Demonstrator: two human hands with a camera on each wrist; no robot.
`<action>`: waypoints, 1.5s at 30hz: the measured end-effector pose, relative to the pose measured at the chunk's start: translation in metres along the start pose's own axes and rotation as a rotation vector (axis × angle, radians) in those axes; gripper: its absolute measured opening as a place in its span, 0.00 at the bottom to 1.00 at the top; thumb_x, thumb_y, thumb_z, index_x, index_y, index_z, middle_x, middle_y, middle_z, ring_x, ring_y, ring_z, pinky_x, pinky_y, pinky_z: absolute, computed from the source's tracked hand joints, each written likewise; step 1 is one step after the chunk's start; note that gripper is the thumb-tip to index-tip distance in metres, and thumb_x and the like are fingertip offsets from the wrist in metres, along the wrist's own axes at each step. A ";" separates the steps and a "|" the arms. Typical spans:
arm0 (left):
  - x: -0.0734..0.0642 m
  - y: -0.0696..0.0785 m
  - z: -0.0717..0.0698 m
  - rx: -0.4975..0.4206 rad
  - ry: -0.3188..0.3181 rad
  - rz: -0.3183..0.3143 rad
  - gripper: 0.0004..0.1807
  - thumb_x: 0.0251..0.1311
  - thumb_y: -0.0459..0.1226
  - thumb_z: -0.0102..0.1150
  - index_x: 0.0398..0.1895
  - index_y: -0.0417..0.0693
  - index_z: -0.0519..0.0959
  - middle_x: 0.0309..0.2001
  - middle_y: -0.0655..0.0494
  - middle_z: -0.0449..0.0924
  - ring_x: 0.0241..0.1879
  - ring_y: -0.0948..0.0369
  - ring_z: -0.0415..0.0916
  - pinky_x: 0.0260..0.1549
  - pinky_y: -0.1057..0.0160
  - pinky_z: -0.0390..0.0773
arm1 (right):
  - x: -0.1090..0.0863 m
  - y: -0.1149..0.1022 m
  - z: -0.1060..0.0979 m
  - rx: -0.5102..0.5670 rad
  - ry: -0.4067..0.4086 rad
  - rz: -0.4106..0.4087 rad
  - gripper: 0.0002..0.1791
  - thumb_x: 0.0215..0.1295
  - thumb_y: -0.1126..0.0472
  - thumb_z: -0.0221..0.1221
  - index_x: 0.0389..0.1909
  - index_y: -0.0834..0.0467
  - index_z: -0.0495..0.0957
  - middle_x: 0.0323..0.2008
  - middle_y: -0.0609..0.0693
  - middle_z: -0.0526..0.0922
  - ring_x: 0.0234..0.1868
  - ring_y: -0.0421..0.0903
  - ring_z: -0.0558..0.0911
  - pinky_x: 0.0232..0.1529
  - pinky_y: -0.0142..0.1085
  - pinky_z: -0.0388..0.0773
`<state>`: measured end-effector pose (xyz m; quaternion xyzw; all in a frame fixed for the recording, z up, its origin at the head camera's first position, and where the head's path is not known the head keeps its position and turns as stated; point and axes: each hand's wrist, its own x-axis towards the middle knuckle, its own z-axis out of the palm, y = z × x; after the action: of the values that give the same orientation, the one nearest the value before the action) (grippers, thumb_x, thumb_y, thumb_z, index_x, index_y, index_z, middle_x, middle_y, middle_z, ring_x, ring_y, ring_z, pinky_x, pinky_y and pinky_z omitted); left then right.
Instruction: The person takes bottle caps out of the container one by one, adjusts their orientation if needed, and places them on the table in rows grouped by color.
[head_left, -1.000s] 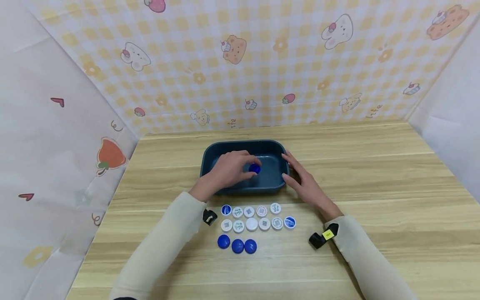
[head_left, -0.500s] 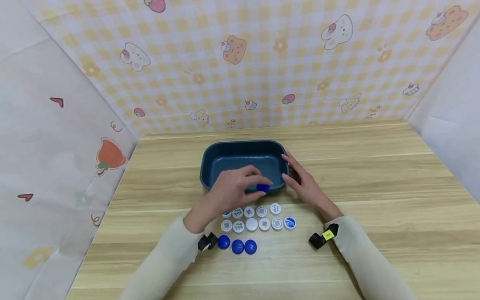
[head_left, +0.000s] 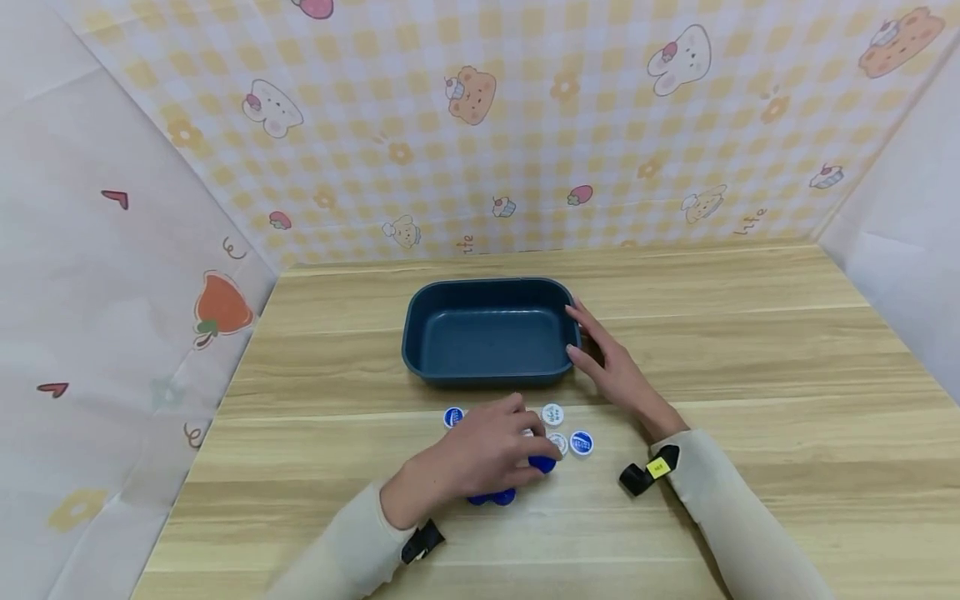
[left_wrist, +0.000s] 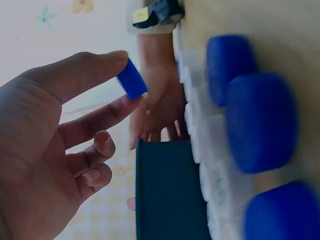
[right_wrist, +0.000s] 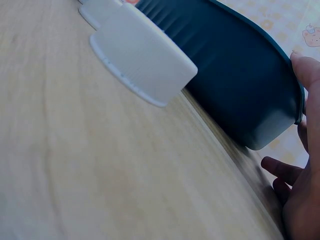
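My left hand (head_left: pixel 480 446) pinches a blue bottle cap (head_left: pixel 543 463) between thumb and fingertip, just above the table. In the left wrist view that blue cap (left_wrist: pixel 132 80) is tilted on edge, and the other fingers are loosely curled. Under this hand, blue caps (head_left: pixel 491 497) and white caps are partly hidden. My right hand (head_left: pixel 622 379) grips the right end of a dark teal box (head_left: pixel 491 377), thumb and fingertips at its rim. The right wrist view shows the thumb (right_wrist: pixel 306 70) on that rim.
Rows of white printed caps lie in front of the box, among them a white cap (head_left: pixel 552 415) and blue-printed caps (head_left: pixel 581 442) (head_left: pixel 453 417). The wooden table (head_left: pixel 712 333) meets a checked cloth backdrop (head_left: pixel 525 150) behind the box.
My left hand has carried the blue cap from over the box toward me, down and right, to beside the front blue caps. The right hand stays at the box's rim.
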<state>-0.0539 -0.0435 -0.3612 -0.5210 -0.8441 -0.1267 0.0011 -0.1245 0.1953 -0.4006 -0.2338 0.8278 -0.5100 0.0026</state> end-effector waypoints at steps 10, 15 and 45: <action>-0.009 0.008 0.017 0.039 -0.077 0.026 0.13 0.57 0.48 0.65 0.46 0.66 0.83 0.41 0.65 0.79 0.39 0.64 0.66 0.40 0.66 0.68 | 0.001 0.000 0.000 -0.006 -0.001 -0.006 0.31 0.72 0.65 0.49 0.73 0.61 0.53 0.74 0.58 0.45 0.70 0.61 0.55 0.65 0.56 0.52; -0.010 0.008 0.023 0.019 -0.112 0.010 0.14 0.57 0.48 0.65 0.47 0.66 0.83 0.42 0.65 0.79 0.41 0.64 0.66 0.42 0.66 0.68 | 0.001 0.002 0.000 0.001 -0.004 -0.017 0.31 0.72 0.65 0.49 0.73 0.62 0.52 0.74 0.58 0.45 0.70 0.61 0.54 0.65 0.55 0.54; -0.006 0.014 0.028 0.172 -0.127 0.021 0.11 0.56 0.49 0.66 0.44 0.67 0.83 0.40 0.64 0.79 0.38 0.63 0.66 0.36 0.66 0.64 | 0.000 0.000 0.000 0.006 0.006 -0.007 0.31 0.72 0.66 0.49 0.73 0.60 0.53 0.75 0.55 0.46 0.70 0.60 0.56 0.66 0.55 0.52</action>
<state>-0.0351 -0.0371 -0.3857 -0.5348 -0.8447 -0.0206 -0.0063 -0.1245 0.1949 -0.4002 -0.2355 0.8253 -0.5132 -0.0009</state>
